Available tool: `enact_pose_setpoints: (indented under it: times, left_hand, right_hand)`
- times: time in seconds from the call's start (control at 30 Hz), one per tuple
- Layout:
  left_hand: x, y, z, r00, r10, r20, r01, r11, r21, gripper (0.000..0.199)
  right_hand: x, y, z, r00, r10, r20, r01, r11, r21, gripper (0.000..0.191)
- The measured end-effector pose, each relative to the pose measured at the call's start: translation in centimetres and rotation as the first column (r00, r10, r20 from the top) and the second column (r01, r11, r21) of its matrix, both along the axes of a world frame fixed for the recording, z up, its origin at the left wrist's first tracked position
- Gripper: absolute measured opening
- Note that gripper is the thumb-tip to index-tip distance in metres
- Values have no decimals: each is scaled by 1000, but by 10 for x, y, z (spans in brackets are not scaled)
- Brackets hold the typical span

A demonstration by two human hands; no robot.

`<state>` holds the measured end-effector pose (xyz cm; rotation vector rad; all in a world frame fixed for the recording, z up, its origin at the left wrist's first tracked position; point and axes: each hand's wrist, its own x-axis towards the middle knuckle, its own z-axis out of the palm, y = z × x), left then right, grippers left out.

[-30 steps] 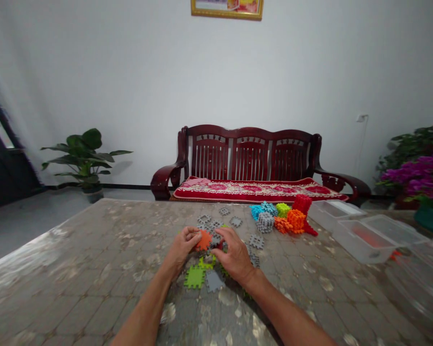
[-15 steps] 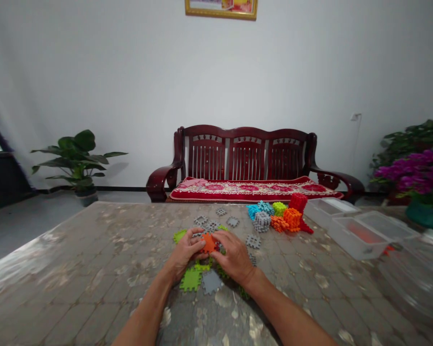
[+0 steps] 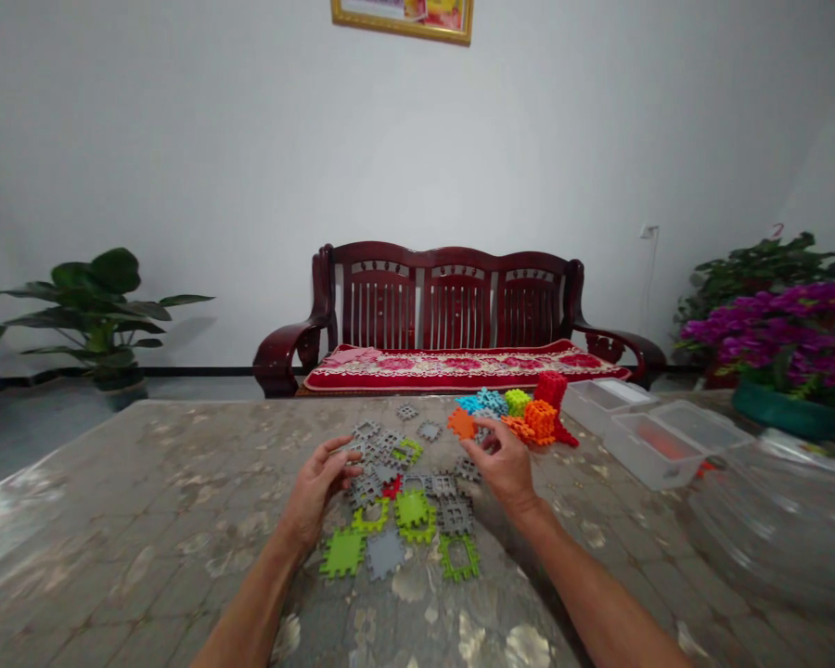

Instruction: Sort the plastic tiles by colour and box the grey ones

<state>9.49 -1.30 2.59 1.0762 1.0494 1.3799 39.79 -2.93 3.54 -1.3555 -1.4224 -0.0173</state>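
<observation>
An orange interlocking square tile (image 3: pixel 462 424) with notched edges is pinched in my right hand (image 3: pixel 507 464), held up in front of the coloured stacks. My left hand (image 3: pixel 322 482) rests at the left side of a spread of tiles, fingers apart and curved, its fingertips close to the grey tiles (image 3: pixel 367 484). Among the spread lie a solid green tile (image 3: pixel 343 553), a solid grey tile (image 3: pixel 385 554), a green frame tile (image 3: pixel 459 557) and a small red piece (image 3: pixel 391 486).
Beyond my right hand stand stacks of orange (image 3: pixel 541 422), red (image 3: pixel 550 390), blue (image 3: pixel 491 400) and green tiles (image 3: pixel 518 401). Clear plastic boxes (image 3: pixel 658 455) and a transparent lid (image 3: pixel 772 529) are at the right. A wooden bench (image 3: pixel 459 315) stands behind the table (image 3: pixel 146 520).
My right hand has carried the orange tile away from my left hand, to the right and toward the stacks. My left hand has let go of it and moved left. The view has turned slightly right.
</observation>
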Motion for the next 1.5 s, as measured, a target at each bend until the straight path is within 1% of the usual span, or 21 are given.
enact_pose_setpoints:
  times: [0.07, 0.13, 0.2, 0.27, 0.33, 0.5, 0.7, 0.93, 1.1, 1.3, 1.5]
  left_hand:
    - [-2, 2, -1, 997, 83, -2, -83, 996, 18, 72]
    - [-1, 2, -1, 991, 132, -20, -132, 991, 23, 72]
    - [0, 2, -1, 987, 151, -52, -150, 988, 25, 73]
    - [1, 2, -1, 984, 156, -84, -155, 988, 21, 73]
    - [0, 3, -2, 983, 154, -103, -154, 988, 8, 73]
    - [-2, 5, -5, 985, 139, -107, -141, 990, -14, 72]
    - [-1, 6, -7, 989, 115, -91, -119, 992, -35, 72]
    - [-3, 8, -11, 987, 129, -91, -132, 991, -29, 69]
    - [-5, 10, -14, 987, 132, -96, -135, 991, -22, 68]
    - [-5, 10, -14, 988, 121, -95, -124, 992, -26, 67]
    - [-5, 10, -14, 987, 130, -96, -132, 991, -18, 67]
  right_hand:
    - [32, 3, 1, 986, -161, -33, 160, 986, -39, 43]
    - [61, 7, -2, 946, -324, -10, 319, 937, -141, 45]
    - [83, 10, -8, 916, -391, 90, 401, 889, -221, 42]
    - [95, 14, -15, 889, -414, 193, 454, 851, -265, 39]
    - [100, 18, -20, 870, -413, 269, 480, 834, -271, 36]
    - [99, 23, -25, 844, -347, 409, 460, 860, -220, 25]
    - [94, 26, -22, 779, -298, 552, 511, 811, -284, 24]
    - [86, 34, -14, 744, -299, 598, 568, 755, -329, 29]
    - [81, 33, -9, 724, -264, 637, 582, 729, -361, 31]
    - [79, 30, -5, 696, -248, 673, 596, 723, -350, 32]
    - [82, 31, -7, 704, -276, 655, 591, 740, -323, 30]
